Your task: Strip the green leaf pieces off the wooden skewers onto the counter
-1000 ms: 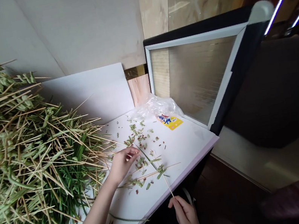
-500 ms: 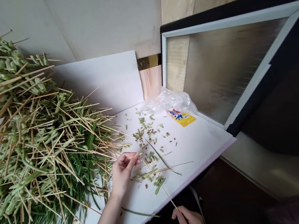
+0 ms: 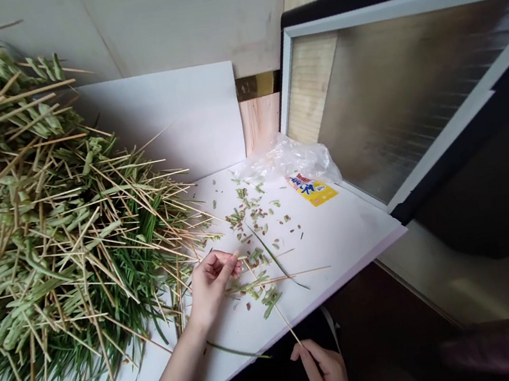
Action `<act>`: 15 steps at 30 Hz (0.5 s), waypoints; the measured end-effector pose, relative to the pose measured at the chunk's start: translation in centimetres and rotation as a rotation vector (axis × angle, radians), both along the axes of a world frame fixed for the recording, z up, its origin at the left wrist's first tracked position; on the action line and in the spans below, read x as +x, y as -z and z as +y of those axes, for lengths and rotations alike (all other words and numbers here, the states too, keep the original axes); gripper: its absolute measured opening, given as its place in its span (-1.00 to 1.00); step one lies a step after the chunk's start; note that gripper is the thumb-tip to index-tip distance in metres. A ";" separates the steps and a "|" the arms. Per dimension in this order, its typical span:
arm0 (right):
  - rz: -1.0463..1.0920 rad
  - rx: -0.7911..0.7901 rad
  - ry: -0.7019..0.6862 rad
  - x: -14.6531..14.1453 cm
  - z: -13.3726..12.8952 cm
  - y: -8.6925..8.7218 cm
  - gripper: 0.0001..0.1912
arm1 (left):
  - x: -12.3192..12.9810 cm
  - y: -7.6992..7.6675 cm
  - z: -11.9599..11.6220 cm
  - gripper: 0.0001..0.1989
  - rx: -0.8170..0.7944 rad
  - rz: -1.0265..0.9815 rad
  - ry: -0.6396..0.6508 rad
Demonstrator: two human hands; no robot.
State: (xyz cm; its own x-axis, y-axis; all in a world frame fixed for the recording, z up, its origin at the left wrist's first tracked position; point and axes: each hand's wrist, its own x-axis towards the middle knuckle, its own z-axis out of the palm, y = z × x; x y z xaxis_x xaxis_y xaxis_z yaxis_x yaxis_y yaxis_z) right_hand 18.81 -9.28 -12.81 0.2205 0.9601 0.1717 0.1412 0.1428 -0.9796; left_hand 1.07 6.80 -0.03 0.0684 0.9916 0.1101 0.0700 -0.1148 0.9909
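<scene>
My right hand, below the table's front edge, is closed round the lower end of a thin wooden skewer. The skewer slants up and left over the table, with green bean pieces around its middle. At its upper tip, my left hand pinches a small pale green bean piece, partly hidden by the fingers. Cut bean pieces and reddish-brown beans lie scattered beyond my left hand. A long green leaf blade and another skewer rest among them.
A big heap of loaded skewers fills the left of the white table, with green blades beneath. A clear plastic bag with a yellow label lies at the back. A framed glass panel bounds the right side.
The view has shifted slightly, showing more of the grey curved edge at lower left. Both hands keep nearly the same pose on the skewer and the bean piece.
</scene>
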 end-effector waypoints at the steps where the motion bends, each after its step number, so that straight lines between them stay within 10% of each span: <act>1: 0.001 -0.002 0.000 0.0 0.0 0.0 -0.65 | 0.0 0.1 0.0 -0.63 0.002 0.000 0.004; 15: 0.003 -0.027 0.009 0.0 -0.2 0.3 -0.64 | 0.5 0.4 -0.5 -0.57 -0.050 0.088 0.156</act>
